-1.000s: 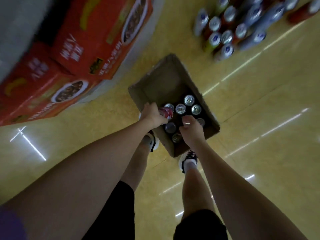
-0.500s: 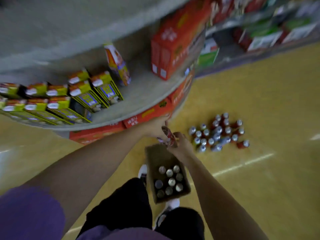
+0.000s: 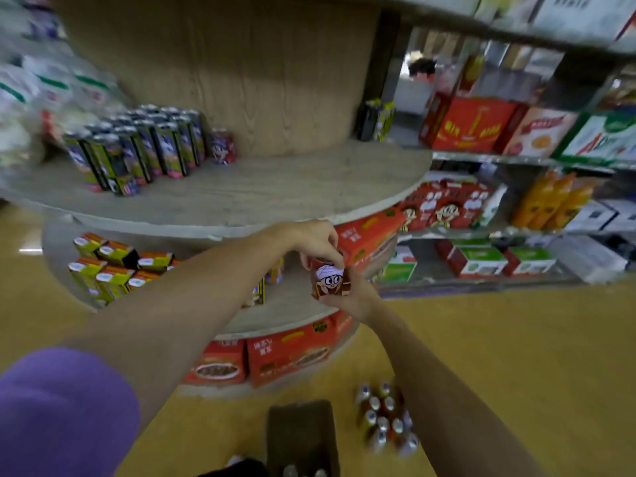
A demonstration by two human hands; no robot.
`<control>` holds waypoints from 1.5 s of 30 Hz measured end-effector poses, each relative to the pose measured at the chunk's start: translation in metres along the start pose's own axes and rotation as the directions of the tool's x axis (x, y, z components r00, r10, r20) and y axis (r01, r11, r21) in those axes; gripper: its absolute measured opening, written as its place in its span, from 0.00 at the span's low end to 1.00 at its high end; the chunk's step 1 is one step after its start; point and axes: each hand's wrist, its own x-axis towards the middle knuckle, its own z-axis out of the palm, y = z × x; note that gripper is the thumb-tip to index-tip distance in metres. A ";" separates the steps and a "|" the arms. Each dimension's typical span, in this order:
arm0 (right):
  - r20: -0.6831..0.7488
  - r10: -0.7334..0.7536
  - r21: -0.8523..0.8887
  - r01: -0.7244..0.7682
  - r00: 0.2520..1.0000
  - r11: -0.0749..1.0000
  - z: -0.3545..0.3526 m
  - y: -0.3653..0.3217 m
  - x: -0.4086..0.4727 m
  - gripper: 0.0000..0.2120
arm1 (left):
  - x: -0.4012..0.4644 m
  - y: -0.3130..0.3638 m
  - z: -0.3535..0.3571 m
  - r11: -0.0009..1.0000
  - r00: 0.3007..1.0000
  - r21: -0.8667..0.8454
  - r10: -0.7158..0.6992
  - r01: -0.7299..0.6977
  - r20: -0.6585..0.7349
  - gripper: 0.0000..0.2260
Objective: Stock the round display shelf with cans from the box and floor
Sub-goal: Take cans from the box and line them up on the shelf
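Left hand (image 3: 311, 241): fingers curled over the red can's (image 3: 328, 280) top, frame centre.
Right hand (image 3: 354, 297): fingers clamped under it.

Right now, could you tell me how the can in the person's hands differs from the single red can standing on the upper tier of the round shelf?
The held can is off any surface, gripped between the left hand and right hand; the lone shelf can stands upright on the upper tier, untouched. The held can is beside the lower tier; the shelf can sits next to the dark cans. Both are red with a cartoon face.
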 end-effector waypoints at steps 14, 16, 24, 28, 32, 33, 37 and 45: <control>-0.197 -0.203 0.136 0.232 0.959 0.963 0.029 -0.164 0.073 0.24 | -0.075 -0.035 -0.155 0.995 0.935 0.020 0.099 -0.098 -0.342 0.15; -0.231 -0.210 0.139 0.245 0.950 0.959 0.038 -0.183 0.094 0.23 | -0.078 -0.053 -0.176 0.993 0.908 -0.015 0.104 -0.120 -0.405 0.16; -0.353 -0.199 0.214 0.286 0.914 0.934 0.091 -0.254 0.164 0.21 | -0.077 -0.143 -0.259 0.974 0.876 -0.119 0.117 -0.193 -0.469 0.25; -0.386 -0.227 0.217 0.326 0.894 0.920 0.113 -0.282 0.202 0.21 | -0.068 -0.183 -0.294 0.931 0.874 -0.279 0.075 -0.234 -0.481 0.32; -0.402 -0.215 0.228 0.325 0.890 0.918 0.130 -0.299 0.234 0.20 | -0.057 -0.213 -0.318 0.879 0.873 -0.398 0.040 -0.262 -0.487 0.37; -0.408 -0.208 0.231 0.321 0.889 0.919 0.134 -0.302 0.241 0.21 | -0.056 -0.219 -0.324 0.870 0.877 -0.413 0.043 -0.268 -0.479 0.33; -0.445 -0.143 0.253 0.278 0.884 0.927 0.142 -0.309 0.260 0.24 | -0.050 -0.235 -0.335 0.809 0.867 -0.513 -0.008 -0.287 -0.499 0.25; -0.424 -0.060 0.265 0.187 0.904 0.946 0.145 -0.307 0.278 0.32 | -0.038 -0.241 -0.340 0.831 0.874 -0.495 -0.022 -0.255 -0.486 0.21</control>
